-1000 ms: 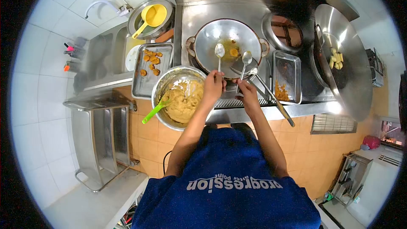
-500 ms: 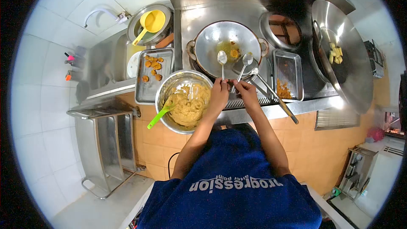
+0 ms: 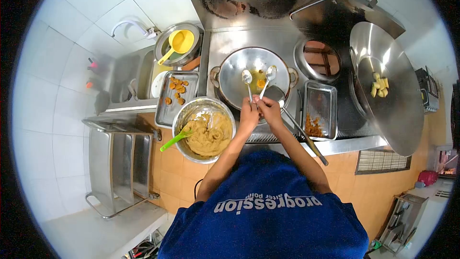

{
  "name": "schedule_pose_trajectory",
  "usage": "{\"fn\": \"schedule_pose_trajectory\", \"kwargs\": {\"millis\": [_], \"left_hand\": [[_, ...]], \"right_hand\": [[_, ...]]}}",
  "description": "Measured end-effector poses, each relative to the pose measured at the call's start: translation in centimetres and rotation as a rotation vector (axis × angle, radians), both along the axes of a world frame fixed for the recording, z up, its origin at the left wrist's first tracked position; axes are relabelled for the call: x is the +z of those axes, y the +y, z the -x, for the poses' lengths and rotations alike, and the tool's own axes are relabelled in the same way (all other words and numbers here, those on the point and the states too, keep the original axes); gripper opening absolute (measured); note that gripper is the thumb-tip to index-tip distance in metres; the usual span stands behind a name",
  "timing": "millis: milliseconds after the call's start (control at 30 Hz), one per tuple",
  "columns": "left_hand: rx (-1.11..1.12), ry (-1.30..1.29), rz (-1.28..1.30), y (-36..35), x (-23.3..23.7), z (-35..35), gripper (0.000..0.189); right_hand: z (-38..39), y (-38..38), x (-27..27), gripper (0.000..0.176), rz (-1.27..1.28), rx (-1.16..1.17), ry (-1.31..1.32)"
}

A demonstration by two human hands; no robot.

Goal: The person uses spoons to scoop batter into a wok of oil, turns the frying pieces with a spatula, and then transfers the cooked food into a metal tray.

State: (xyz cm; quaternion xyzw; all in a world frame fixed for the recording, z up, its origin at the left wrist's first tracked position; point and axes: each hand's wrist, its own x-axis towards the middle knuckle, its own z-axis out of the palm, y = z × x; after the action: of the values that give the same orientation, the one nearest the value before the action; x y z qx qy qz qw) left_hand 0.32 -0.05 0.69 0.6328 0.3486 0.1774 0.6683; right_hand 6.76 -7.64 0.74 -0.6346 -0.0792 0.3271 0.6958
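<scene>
Head view only: both hands are at the near side of the wok (image 3: 232, 74), close together. Left hand (image 3: 248, 116) has its fingers wrapped round the handle of the left spoon (image 3: 247, 76); right hand (image 3: 270, 110) pinches the handle of the right spoon (image 3: 271, 72). Handles converge at the fingertips, scoop ends spread over the pan. Can't tell if the fingertips touch, or if either scoop carries anything. One browned piece (image 3: 260, 83) sits between the spoons, low in the wok, in a shallow pool of yellow liquid (image 3: 258, 75), probably oil. Looks like two-spoon work over that pool. To do it well: hold the handles far back, fingers off the rim, treat the metal as hot. Scoops low over the liquid, slow tilt, no drop, so less splash. Leave space round the browned piece; don't clip it. Watch the long-handled utensil (image 3: 309, 141) by the right forearm: a bump could swing it. Mixing bowl (image 3: 191, 109) of batter (image 3: 211, 136), green spatula (image 3: 174, 142) in it, is just beside the left forearm, so mind that elbow too. Short, level moves between bowl and wok should cut drips.
</scene>
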Motion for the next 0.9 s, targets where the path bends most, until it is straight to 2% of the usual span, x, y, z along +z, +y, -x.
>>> {"fn": "schedule_pose_trajectory", "kwargs": {"millis": [267, 333, 433, 667, 733, 867, 900], "left_hand": [[0.046, 0.004, 0.029, -1.6, -1.0, 0.1, 0.019], [0.05, -0.029, 0.194, -1.8, -0.5, 0.5, 0.02], [0.063, -0.035, 0.211, -2.1, -0.3, 0.7, 0.021], [0.08, -0.07, 0.294, -2.2, 0.5, 0.9, 0.019], [0.076, -0.078, 0.301, -2.1, 0.1, 1.0, 0.018], [0.047, -0.069, 0.288, -1.4, -0.1, 1.1, 0.018], [0.061, -0.06, 0.281, -1.2, 0.1, 1.1, 0.019]], "right_hand": [[-0.7, -0.6, -1.2, 0.03, -0.095, 0.062, 0.089], [-1.0, -0.7, -2.1, 0.029, -0.023, 0.113, -0.065], [-1.2, -0.6, -3.4, 0.028, -0.029, 0.121, -0.149], [-1.4, -0.9, -3.1, 0.028, -0.021, 0.141, -0.162], [-1.5, -0.9, -2.8, 0.027, -0.067, 0.191, -0.027], [-1.4, -0.9, -2.8, 0.026, -0.077, 0.197, -0.059], [-1.3, -0.7, -2.9, 0.025, -0.094, 0.135, -0.121]]}}
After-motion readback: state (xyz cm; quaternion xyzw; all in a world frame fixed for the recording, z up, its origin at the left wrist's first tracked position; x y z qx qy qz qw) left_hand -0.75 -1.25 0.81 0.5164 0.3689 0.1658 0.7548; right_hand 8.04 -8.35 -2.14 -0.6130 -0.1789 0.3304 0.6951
